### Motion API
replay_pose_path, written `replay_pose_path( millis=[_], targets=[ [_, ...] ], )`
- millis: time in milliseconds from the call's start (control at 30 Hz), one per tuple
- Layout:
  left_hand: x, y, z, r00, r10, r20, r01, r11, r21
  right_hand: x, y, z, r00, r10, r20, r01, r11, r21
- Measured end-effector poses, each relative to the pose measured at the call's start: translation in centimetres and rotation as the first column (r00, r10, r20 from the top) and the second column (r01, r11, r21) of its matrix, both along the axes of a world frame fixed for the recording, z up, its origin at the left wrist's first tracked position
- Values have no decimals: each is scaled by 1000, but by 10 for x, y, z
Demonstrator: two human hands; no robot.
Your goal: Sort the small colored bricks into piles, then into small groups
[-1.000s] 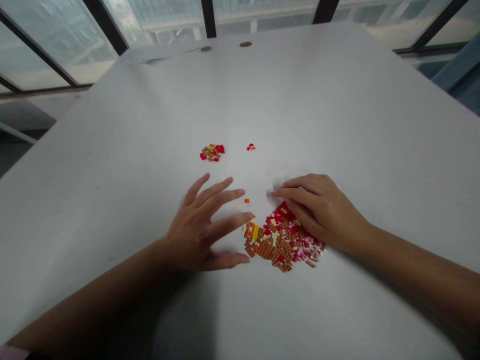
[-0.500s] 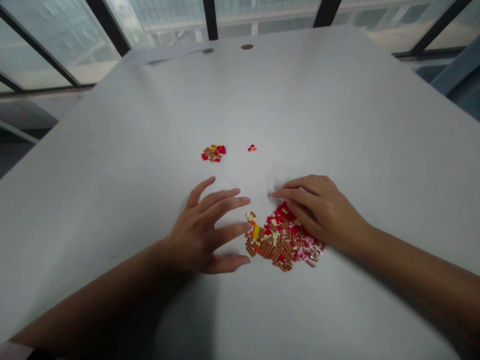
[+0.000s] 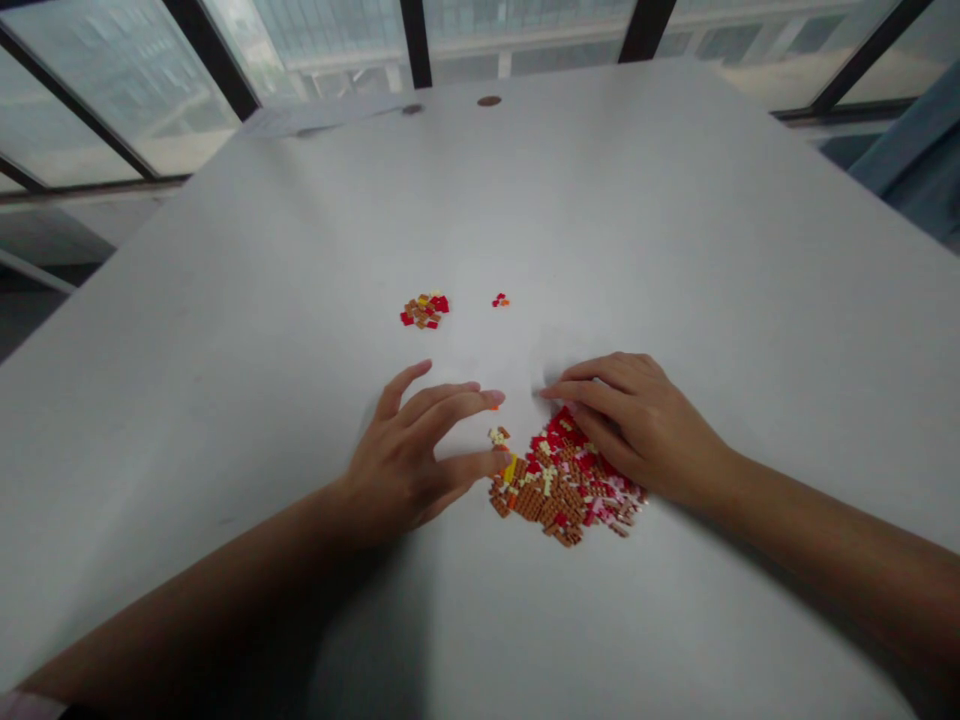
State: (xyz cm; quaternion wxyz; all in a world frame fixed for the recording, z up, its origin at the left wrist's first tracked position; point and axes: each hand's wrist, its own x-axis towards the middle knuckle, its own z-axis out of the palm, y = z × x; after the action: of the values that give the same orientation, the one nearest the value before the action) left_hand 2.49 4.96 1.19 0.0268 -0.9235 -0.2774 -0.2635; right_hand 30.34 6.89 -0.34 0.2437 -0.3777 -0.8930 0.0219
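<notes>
A flat pile of tiny building bricks [image 3: 559, 490], brown, red, pink, cream and yellow, lies on the white table [image 3: 465, 630]. My left hand [image 3: 409, 455] is at the pile's left side, fingers spread. One fingertip touches the yellow and orange bricks at that edge, and a small orange brick [image 3: 494, 407] shows under another fingertip. The left thumb is mostly hidden below the hand. Across the pile's upper right edge rests my right hand [image 3: 630, 415], fingers loosely bent with small gaps between them. Its thumb lies against the red bricks, and part of the pile is covered by it.
Farther off lies a small heap of brown, red and yellow bricks [image 3: 424, 310]. To its right is a tiny cluster of red and orange bricks [image 3: 500, 300]. Two round discs [image 3: 489, 101] show near the table's far edge, before dark-framed windows [image 3: 525, 30].
My left index finger has come down onto the pile's left edge, and the thumb has tucked under. An orange brick now shows beneath another left fingertip. My right hand has barely moved.
</notes>
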Motion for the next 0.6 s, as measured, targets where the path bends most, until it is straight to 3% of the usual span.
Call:
replay_pose_path(
  millis=[367, 600],
  targets=[
    [3, 3, -3, 994, 36, 100, -27, 996, -83, -1, 0, -1, 1000, -6, -18, 6, 1000, -10],
    [4, 7, -1, 967, 132, 216, -101, 984, -147, -3, 0, -2, 1000, 3, -31, -3, 1000, 12]
  ],
)
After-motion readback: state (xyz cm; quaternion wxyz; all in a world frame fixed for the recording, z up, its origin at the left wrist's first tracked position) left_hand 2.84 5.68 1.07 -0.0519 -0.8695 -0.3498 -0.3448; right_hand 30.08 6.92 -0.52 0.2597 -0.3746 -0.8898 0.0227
